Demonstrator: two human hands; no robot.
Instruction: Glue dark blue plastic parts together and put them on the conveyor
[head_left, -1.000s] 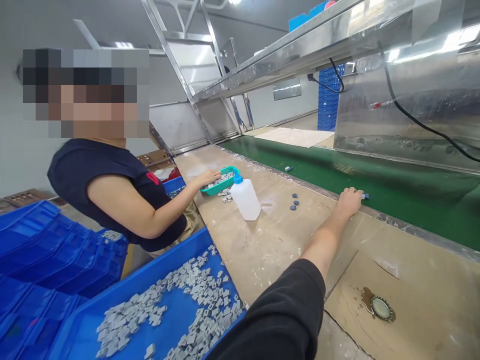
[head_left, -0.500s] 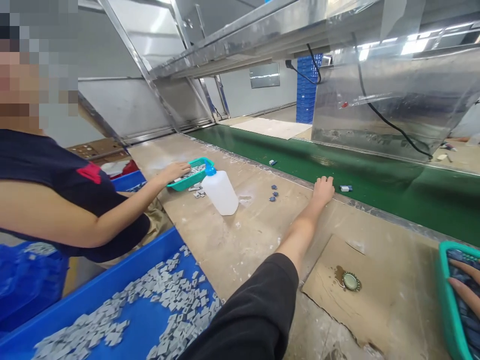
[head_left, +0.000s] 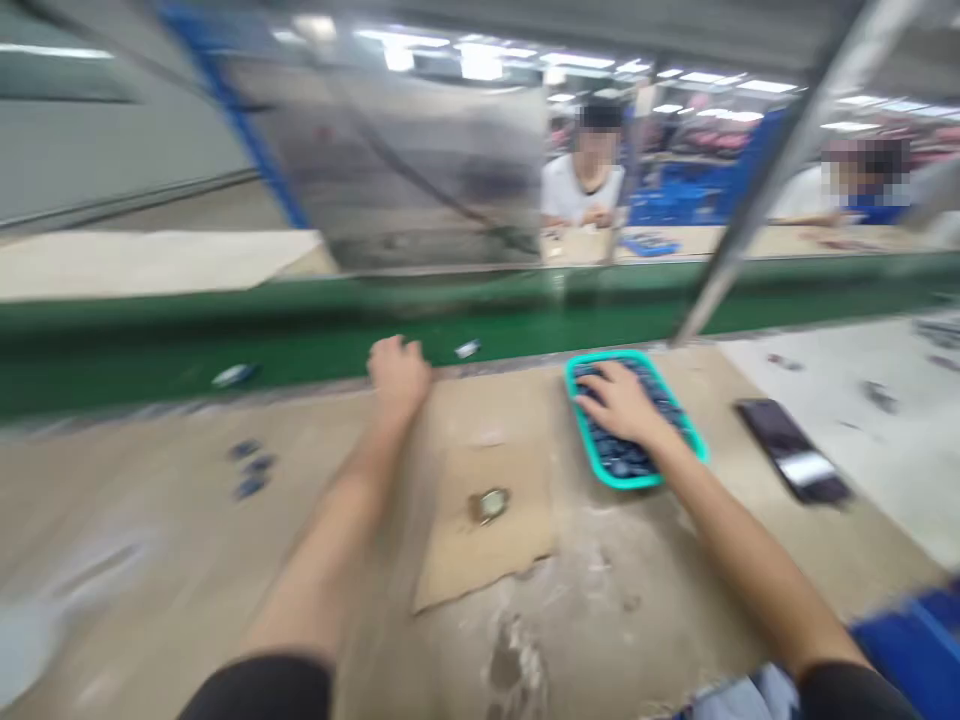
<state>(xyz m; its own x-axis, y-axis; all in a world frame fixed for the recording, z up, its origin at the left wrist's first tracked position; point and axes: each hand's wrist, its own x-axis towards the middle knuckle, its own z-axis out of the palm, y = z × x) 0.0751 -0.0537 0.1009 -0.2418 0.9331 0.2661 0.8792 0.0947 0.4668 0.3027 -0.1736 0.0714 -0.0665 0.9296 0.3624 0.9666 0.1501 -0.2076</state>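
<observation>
Shifted mid-view, the right hand [head_left: 619, 405] lies spread on a teal tray [head_left: 622, 483].

Left hand [head_left: 399, 378] curled, right hand [head_left: 622, 405] spread flat

Both arms reach forward, well apart. The left fingers bend loosely over, their tips blurred. The right palm faces down, fingers fanned, wrist low. Bare forearms [head_left: 330, 540] run back to short black sleeves [head_left: 259, 690]
</observation>
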